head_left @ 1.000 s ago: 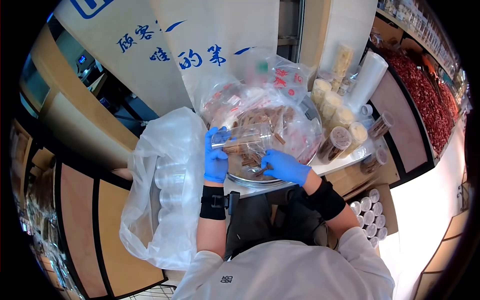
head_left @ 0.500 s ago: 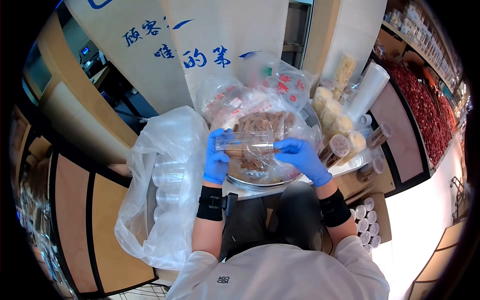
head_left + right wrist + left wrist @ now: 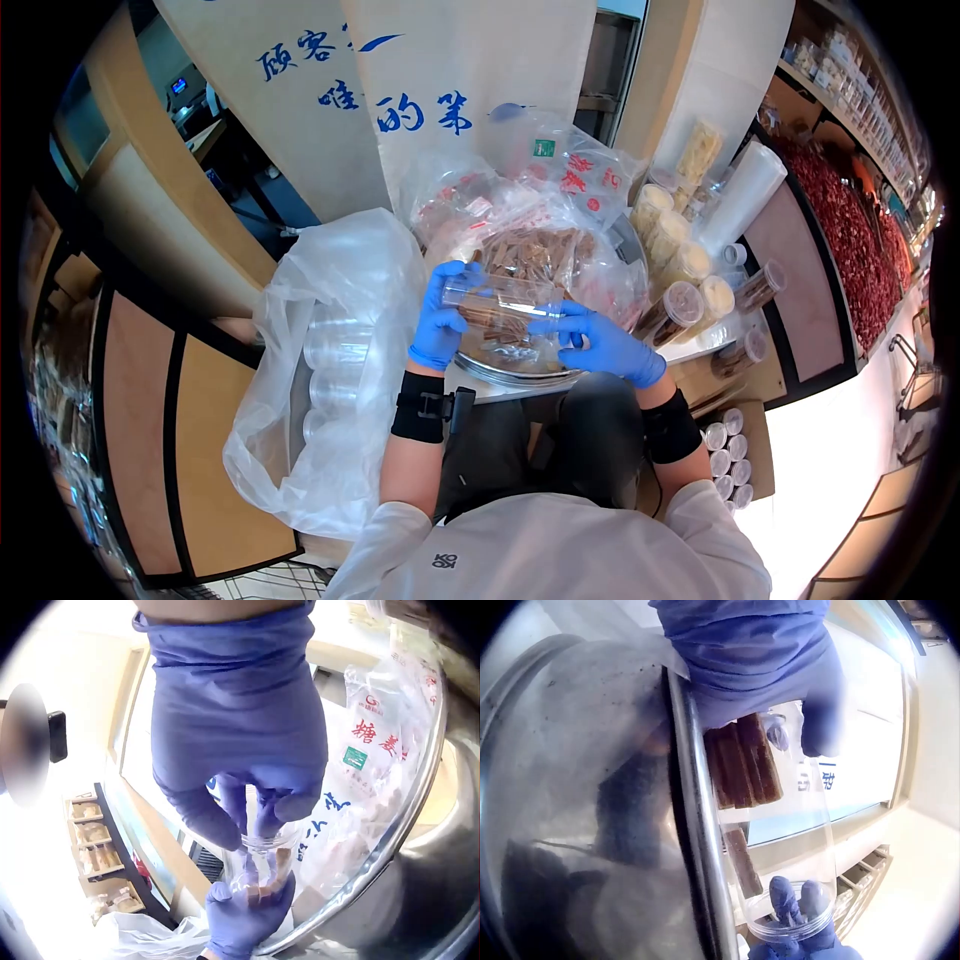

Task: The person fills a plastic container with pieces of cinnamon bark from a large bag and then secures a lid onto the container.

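Observation:
A clear plastic jar lies sideways over the basin, with my left hand gripping it near its closed end. My right hand is at the jar's mouth, its straight fingers reaching inside past the rim. Several flat brown sticks lie bunched in the jar beside my left hand; one separate stick rests along the wall closer to the mouth. Below, a round metal basin holds more brown pieces in a clear plastic bag. Both hands wear blue gloves.
On the left, a large clear bag holds stacked empty jars. Filled jars and a plastic roll stand to the right of the basin. Lower right, a box holds several lidded jars.
My right hand has risen from the basin with a brown stick to the jar's mouth, and its fingers now reach inside. My left hand keeps holding the jar in nearly the same place.

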A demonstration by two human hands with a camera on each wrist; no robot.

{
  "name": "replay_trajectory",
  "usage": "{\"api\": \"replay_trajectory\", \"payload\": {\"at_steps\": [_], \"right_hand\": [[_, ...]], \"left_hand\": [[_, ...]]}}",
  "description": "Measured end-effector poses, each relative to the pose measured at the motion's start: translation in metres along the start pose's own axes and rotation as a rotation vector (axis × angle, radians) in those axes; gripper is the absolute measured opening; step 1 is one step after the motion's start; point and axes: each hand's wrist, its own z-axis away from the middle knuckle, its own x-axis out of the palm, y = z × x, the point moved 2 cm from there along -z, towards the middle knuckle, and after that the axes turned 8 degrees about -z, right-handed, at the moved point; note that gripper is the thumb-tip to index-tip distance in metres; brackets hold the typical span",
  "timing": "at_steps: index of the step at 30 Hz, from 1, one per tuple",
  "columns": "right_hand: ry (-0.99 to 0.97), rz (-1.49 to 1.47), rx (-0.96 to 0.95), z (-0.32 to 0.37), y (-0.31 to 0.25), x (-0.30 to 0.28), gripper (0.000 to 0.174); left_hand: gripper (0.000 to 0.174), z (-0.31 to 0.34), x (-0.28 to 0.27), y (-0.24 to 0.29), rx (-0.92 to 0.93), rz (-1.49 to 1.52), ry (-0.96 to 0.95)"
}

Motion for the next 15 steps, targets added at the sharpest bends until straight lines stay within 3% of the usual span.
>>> {"api": "replay_trajectory", "payload": {"at_steps": [1,8,10,13,15], "right_hand": [[-0.022,-0.196,0.157,0.000,-0.002,0.000,0.057],[-0.100,-0.159,0.185,0.001,0.003,0.007,0.067],[-0.075,0.079,0.063,-0.001,0.010,0.010,0.074],[-0.078,0.133,0.211,-0.005,0.008,0.009,0.079],[-0.025,0.188,0.139,-0.006,0.012,0.013,0.080]], "left_hand": [[0.079,0.001,0.001,0.001,-0.020,0.021,0.010],[0.080,0.002,0.003,0.002,-0.028,0.013,0.004],[0.079,0.001,-0.001,-0.002,-0.037,-0.022,-0.017],[0.077,-0.002,-0.003,-0.003,-0.052,-0.048,-0.027],[0.076,-0.002,-0.003,-0.004,-0.066,-0.036,-0.015]]}}
